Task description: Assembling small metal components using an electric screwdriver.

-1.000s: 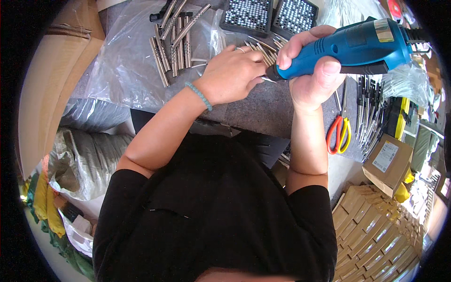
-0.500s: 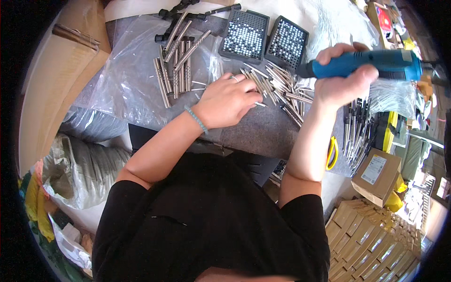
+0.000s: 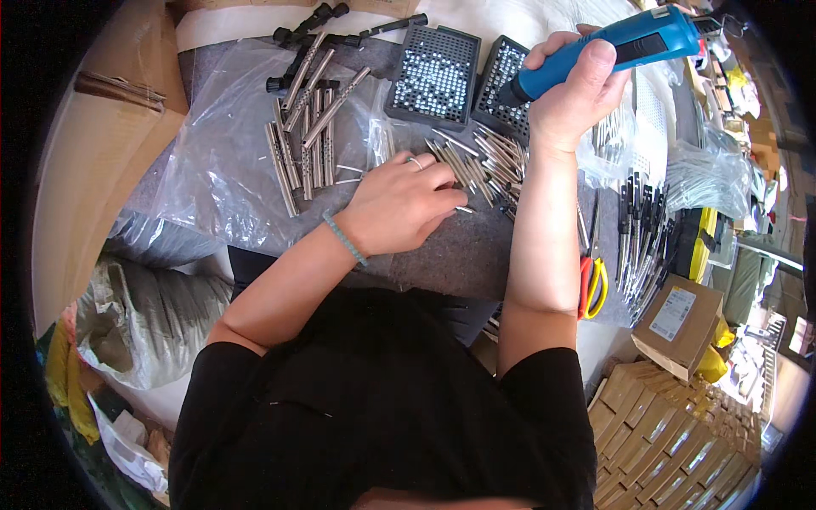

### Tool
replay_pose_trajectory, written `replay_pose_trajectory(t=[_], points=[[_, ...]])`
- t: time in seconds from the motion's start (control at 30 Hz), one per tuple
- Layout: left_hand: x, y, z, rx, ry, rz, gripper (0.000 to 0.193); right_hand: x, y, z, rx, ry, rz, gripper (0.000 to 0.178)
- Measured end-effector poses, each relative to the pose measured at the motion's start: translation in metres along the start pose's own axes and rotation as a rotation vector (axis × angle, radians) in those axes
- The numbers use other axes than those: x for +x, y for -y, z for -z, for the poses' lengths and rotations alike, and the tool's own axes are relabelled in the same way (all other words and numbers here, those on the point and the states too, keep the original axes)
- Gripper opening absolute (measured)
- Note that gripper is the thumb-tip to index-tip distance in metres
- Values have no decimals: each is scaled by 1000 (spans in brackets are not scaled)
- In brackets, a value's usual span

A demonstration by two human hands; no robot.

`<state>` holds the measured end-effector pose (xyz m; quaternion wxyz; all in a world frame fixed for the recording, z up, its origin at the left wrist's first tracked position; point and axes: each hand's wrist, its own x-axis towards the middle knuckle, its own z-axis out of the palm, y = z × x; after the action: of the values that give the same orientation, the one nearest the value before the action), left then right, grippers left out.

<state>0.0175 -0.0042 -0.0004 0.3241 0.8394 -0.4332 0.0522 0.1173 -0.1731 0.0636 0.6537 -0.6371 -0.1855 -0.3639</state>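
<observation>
My right hand [image 3: 582,93] grips a blue cordless electric screwdriver [image 3: 625,47]. The tool's black nose points down to the left, over the right-hand black perforated tray [image 3: 544,64] of small silver pieces; whether it touches them I cannot tell. Down at the table, my left hand [image 3: 408,200] has its fingers closed around a thin metal rod [image 3: 464,209], whose end pokes out by the fingertips. Just beyond those fingers lies a loose pile of slender metal rods [image 3: 480,161]. A second black tray [image 3: 433,72], also filled with small silver pieces, stands beside the first.
Thicker metal tubes [image 3: 319,136] lie on clear plastic sheeting [image 3: 225,144] at left, below black fittings [image 3: 319,34]. Right of my forearm are scissors with red and yellow handles [image 3: 592,285], black-ended metal shafts [image 3: 639,238] and a cardboard box [image 3: 677,327].
My right hand has carried the screwdriver up and to the left, bringing its nose over the right-hand tray. My left hand stays by the rods, still closed.
</observation>
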Motion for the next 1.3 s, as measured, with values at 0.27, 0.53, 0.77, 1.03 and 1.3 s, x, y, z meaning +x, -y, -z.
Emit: replay_pose_trajectory(t=[0.27, 0.53, 0.77, 1.03, 1.3], points=[[0, -4, 3, -69, -40, 68, 21, 0, 17, 1, 165, -60, -62, 39], [4, 1, -5, -272, -411, 192, 32, -20, 66, -10, 131, 51, -187, 71], [0, 8, -13, -299, -484, 186, 22, -37, 70, -24, 281, 48, -144, 59], [0, 0, -8, -395, -446, 236, 22, -38, 75, -24, 284, 20, -156, 61], [1, 5, -10, -346, -470, 152, 22, -42, 79, -21, 149, 72, -240, 73]])
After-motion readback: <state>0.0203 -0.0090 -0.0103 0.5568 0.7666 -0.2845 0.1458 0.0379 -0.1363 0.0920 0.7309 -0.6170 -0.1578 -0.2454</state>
